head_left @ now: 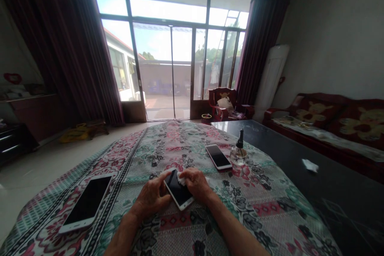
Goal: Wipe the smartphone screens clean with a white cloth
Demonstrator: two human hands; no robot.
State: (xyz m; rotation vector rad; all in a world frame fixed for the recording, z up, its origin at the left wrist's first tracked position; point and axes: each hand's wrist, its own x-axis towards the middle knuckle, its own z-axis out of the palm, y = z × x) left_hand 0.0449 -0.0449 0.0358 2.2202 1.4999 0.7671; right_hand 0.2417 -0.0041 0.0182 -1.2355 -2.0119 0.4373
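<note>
Your right hand covers the far right corner of the phone, and the small white cloth pinched under its fingertips shows only as a scrap; how much of it lies beneath the fingers cannot be told. Your left hand hides the phone's left edge, fingers curled around it in a hold. Both forearms are cut off by the lower frame.

The phone lies screen up on the floral cloth at the near middle of the table. Its long axis runs from far left to near right, the white near end pointing toward you and slightly right.

A second phone lies well apart to the left, a third farther off to the right, just beside a small glass bottle whose contents are hard to make out.
</note>
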